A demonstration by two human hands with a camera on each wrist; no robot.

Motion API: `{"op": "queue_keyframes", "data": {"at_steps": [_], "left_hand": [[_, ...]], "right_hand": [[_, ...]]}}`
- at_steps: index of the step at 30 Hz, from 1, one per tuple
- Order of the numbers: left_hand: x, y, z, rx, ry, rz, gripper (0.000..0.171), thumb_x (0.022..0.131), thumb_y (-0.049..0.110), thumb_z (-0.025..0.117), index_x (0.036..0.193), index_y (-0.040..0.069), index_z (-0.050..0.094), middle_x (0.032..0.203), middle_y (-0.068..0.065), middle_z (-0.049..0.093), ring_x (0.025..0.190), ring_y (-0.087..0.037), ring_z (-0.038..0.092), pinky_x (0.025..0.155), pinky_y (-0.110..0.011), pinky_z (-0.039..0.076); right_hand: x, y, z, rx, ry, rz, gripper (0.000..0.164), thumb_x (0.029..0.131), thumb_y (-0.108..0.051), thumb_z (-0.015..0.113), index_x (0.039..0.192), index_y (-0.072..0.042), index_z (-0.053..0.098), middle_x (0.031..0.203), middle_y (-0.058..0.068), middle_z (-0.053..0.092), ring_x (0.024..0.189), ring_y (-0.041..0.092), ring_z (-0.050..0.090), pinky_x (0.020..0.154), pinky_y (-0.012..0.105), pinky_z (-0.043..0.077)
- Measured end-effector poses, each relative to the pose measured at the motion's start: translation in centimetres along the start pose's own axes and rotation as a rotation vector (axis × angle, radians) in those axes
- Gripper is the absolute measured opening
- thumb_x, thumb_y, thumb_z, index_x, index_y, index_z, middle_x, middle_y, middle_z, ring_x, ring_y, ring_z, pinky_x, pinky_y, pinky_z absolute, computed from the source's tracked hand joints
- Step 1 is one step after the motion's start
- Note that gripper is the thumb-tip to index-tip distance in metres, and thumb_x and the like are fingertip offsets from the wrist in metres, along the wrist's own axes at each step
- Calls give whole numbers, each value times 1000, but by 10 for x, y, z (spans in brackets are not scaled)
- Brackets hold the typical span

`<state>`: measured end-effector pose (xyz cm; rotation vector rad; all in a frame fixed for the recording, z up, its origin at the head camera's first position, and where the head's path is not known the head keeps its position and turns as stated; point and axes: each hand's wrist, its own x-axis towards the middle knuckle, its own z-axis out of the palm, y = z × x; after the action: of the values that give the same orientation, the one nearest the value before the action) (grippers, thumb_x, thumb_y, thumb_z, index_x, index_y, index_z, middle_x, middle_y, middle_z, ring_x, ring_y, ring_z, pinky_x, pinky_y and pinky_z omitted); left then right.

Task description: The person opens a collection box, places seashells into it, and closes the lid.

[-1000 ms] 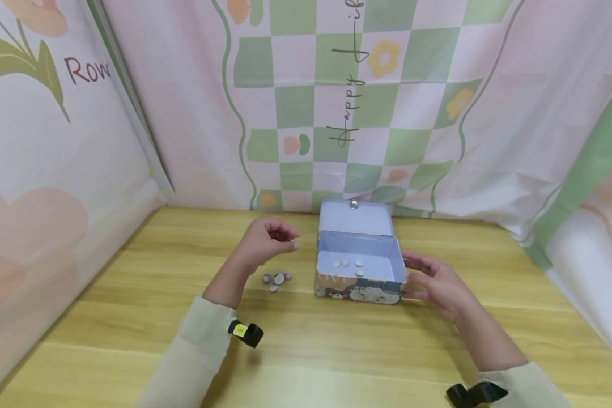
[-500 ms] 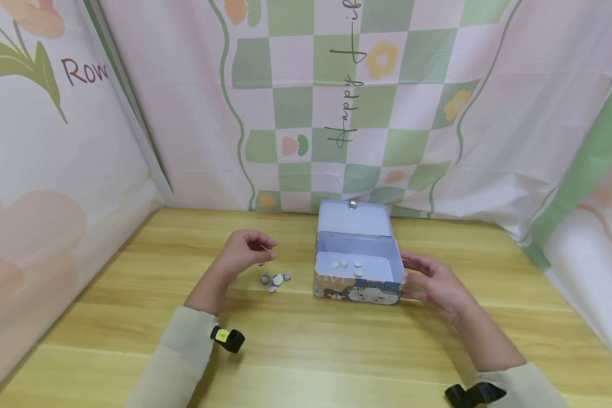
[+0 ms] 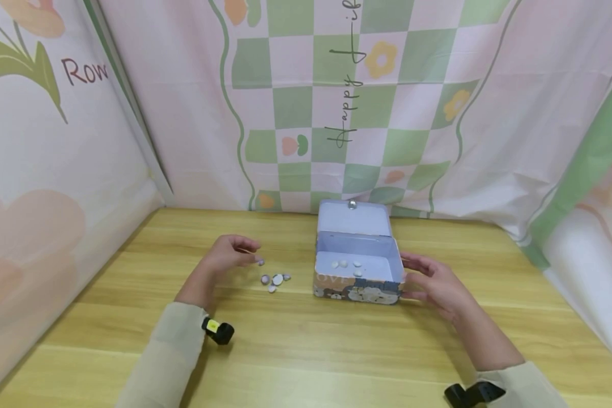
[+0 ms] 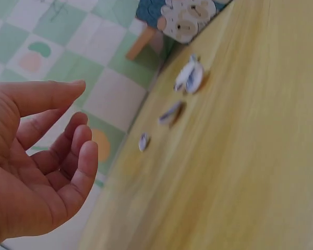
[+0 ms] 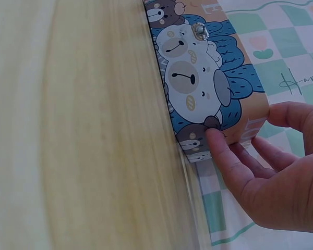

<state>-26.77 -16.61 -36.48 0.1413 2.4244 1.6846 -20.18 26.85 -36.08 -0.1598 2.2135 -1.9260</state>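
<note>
Honestly, left grip (image 3: 229, 253) is empty, relaxed beside a lone seashell (image 3: 260, 262) toward the back edge of the bench (image 3: 296, 351); I'd pinch it by the rim. Further right, right grip (image 3: 441, 286) holds the tin box's (image 3: 364, 293) right end.

We see that the left hand (image 3: 229, 253) has drawn away from the box (image 3: 357, 290): a second ago its fingertips were near the box's left side, and now they are well apart from it, closer to the left edge of the table (image 3: 296, 351) and a little farther from the back edge. The sleeve (image 3: 164, 347) and the wrist camera (image 3: 219, 331) have swung toward that left edge too. A small piece (image 3: 261, 262), all but hidden behind the hand before, now shows at the fingertips; whether they touch, we cannot tell. We also find a wider gap between the forearm and the clustered pieces (image 3: 277, 280).
</note>
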Motion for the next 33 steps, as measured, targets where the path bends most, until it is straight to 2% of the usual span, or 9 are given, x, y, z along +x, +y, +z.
{"op": "queue_keyframes", "data": {"at_steps": [6,14,21,29,33], "left_hand": [[9,-12,-3,16,0,-59,41,84,5,75,121,-2,62,119,-17,61,94,-22,60,85,-37,53],[19,-20,-6,113,-57,-48,43,82,1,75,123,1,63,123,-15,61,110,-28,57,99,-42,45],[31,-22,-2,228,-67,-57,41,78,2,79,117,6,68,113,-7,66,104,-24,58,96,-39,46],[32,-26,0,244,-52,-66,40,79,2,78,117,6,69,113,-7,67,103,-22,58,95,-38,47],[31,-27,0,262,-61,-50,39,80,4,78,117,6,69,113,-8,67,103,-23,58,95,-38,47]], "right_hand": [[1,1,0,8,1,2,63,95,1,50,150,9,20,151,32,25,112,29,58,86,41,54],[1,1,0,5,-2,10,64,95,0,51,150,8,20,152,32,24,113,29,57,86,41,54],[0,3,-3,16,-9,-13,64,95,-1,52,149,10,20,151,33,24,110,24,59,85,41,55],[1,4,-2,17,-23,-18,63,96,-1,51,149,10,20,151,33,23,111,24,59,85,41,55],[1,3,-2,18,-19,-15,63,96,0,51,150,10,20,151,33,23,110,25,59,85,41,55]]}}
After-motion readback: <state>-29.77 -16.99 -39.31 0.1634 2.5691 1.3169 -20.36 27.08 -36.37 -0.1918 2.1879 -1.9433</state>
